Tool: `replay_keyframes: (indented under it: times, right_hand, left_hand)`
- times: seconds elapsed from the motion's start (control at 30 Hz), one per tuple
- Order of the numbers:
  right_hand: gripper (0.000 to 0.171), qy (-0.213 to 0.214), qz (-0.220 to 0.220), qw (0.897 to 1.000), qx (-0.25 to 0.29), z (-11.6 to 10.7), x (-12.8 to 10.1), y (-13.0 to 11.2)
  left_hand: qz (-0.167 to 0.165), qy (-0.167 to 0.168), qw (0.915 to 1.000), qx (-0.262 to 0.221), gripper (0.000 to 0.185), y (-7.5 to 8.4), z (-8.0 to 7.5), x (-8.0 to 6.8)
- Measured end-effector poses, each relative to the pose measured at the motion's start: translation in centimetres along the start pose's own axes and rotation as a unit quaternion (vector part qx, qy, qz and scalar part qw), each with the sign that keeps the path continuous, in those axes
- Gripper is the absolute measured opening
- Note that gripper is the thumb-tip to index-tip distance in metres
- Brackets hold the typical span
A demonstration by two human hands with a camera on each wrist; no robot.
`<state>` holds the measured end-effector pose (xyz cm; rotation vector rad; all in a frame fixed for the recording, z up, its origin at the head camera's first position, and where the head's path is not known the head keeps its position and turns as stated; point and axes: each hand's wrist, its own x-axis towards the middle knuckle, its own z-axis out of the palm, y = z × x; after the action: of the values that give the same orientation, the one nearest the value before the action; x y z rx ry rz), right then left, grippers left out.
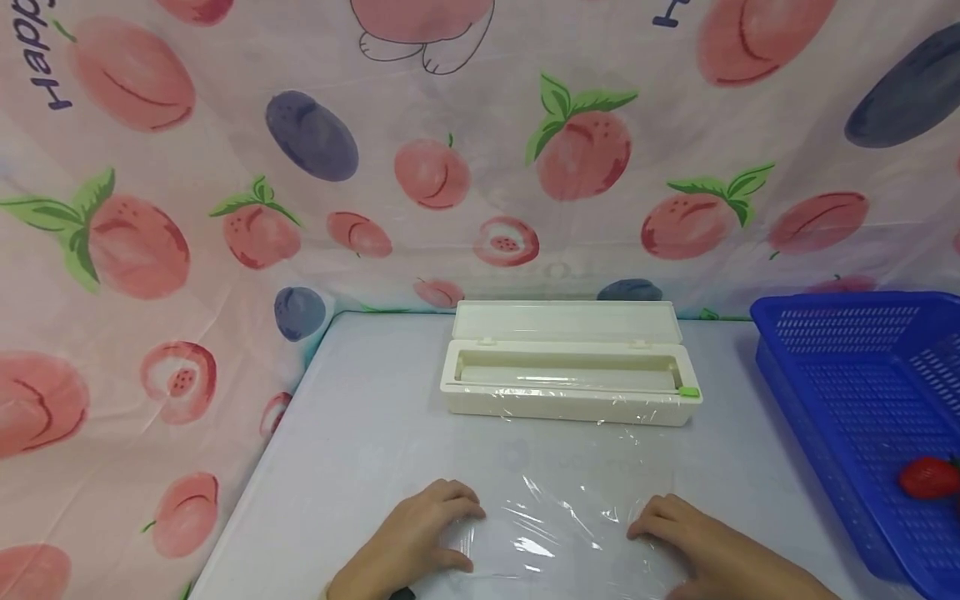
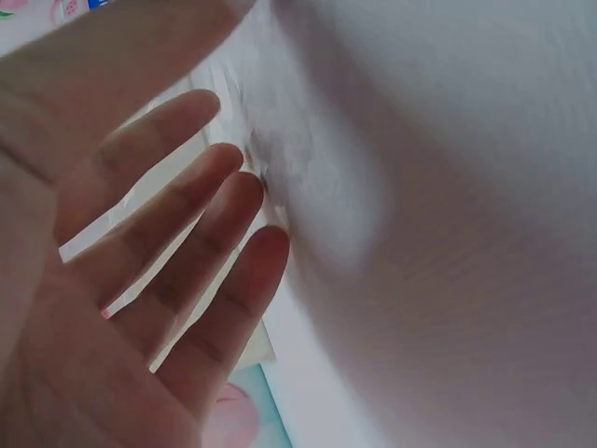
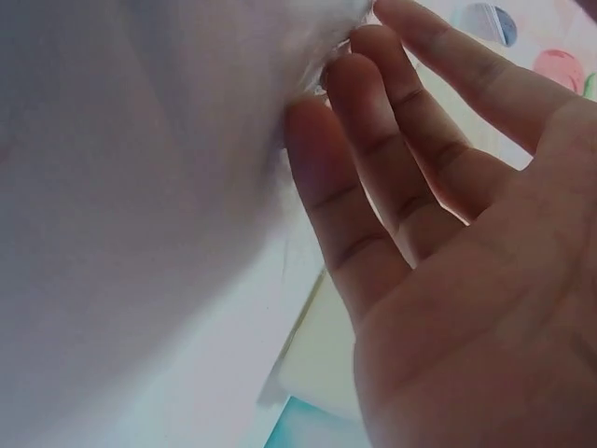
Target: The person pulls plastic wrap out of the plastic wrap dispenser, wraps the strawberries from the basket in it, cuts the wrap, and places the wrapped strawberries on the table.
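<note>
Transparent cling film [image 1: 570, 517] lies flat on the grey table [image 1: 360, 450], pulled out from the cream dispenser box [image 1: 570, 385] behind it (lid up, green cutter at its right end). The left hand [image 1: 420, 537] presses its near left edge and the right hand [image 1: 686, 542] its near right edge, fingers fairly straight, gripping nothing. Well to the right sits a blue basket [image 1: 847, 367] holding a strawberry [image 1: 928, 477].

A grey bench [image 1: 360, 433] carries a blue slotted plastic basket [image 1: 847, 367] at 3 o'clock, with 1 red strawberry [image 1: 928, 477] lying inside it. A pink cloth [image 1: 187, 208] printed with peaches and plums hangs behind, from 9 to 12 o'clock.
</note>
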<state>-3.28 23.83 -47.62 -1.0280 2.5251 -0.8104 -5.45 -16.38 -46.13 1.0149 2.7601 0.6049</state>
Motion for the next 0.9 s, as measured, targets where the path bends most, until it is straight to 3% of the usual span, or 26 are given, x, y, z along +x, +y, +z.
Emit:
replay_keyframes:
  times: [0.17, 0.4, 0.57, 0.73, 0.9]
  right_hand:
    - [0.062, 0.053, -0.063, 0.996, -0.044, 0.55, -0.29, 0.47]
    - [0.064, 0.043, -0.042, 0.998, -0.032, 0.64, -0.27, 0.42]
    - [0.066, 0.043, -0.036, 0.998, -0.038, 0.55, -0.28, 0.20]
    - [0.066, 0.068, -0.059, 0.994, -0.062, 0.48, -0.37, 0.03]
    - [0.066, 0.055, -0.045, 0.996, -0.053, 0.06, -0.42, -0.20]
  left_hand:
    - [0.008, -0.010, 0.9997, 0.023, 0.063, -0.10, -0.01, -0.18]
    - [-0.008, -0.055, 0.9980, 0.030, 0.069, -0.03, -0.20, -0.57]
    - [-0.008, -0.061, 0.9976, 0.030, 0.071, -0.15, 0.01, -0.86]
    - [-0.008, -0.060, 0.9978, 0.029, 0.072, -0.22, 0.16, -0.92]
    - [-0.009, -0.063, 0.9975, 0.030, 0.072, -0.19, 0.14, -0.90]
